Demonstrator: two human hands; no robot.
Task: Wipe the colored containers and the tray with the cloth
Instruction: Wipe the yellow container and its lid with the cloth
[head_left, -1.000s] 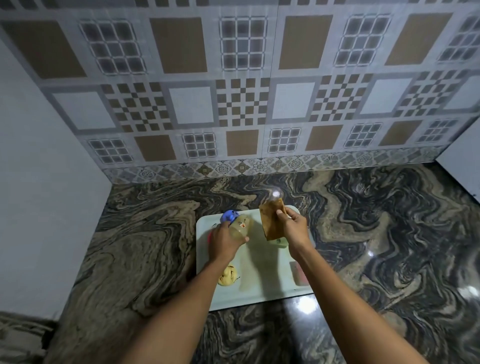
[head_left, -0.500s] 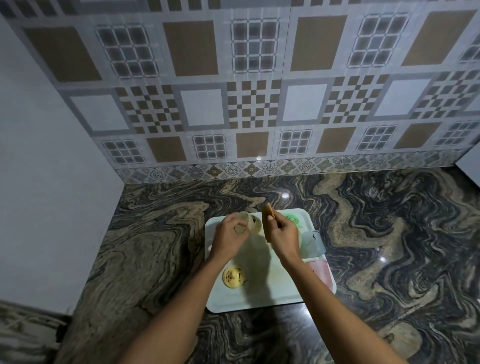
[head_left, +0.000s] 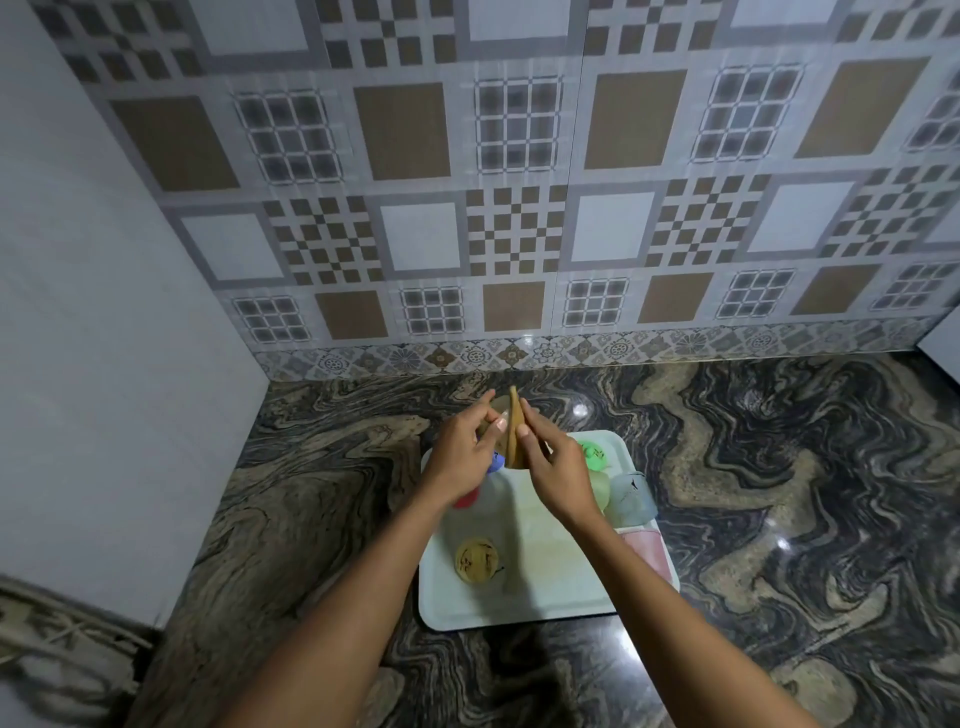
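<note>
Marble-patterned bench (head_left: 779, 467), glossy and swirled in black and tan, is carrying a white tray (head_left: 519, 619) with rounded corners. Both my forearms are reaching forward over it, with the hands raised above its far edge.

My left hand (head_left: 460, 462) is gripping a small translucent container (head_left: 497, 408) with its fingers curled round it. The container is mostly covered and its shape is hard to make out. My right hand (head_left: 558, 475) is pinching a tan cloth (head_left: 514, 436), which is standing folded and edge-on against that container.

Lying on the tray:
- a round yellow-lidded container (head_left: 477, 560) is sitting nearest me
- a green-lidded container (head_left: 592, 453) is sitting at the far right
- a pale blue container (head_left: 631, 499) is sitting at the right rim
- a pink container (head_left: 647, 551) is being partly hidden by my right forearm

A blue piece (head_left: 497, 461) and a red piece (head_left: 466, 500) are showing under my left hand, too covered to identify.
</note>
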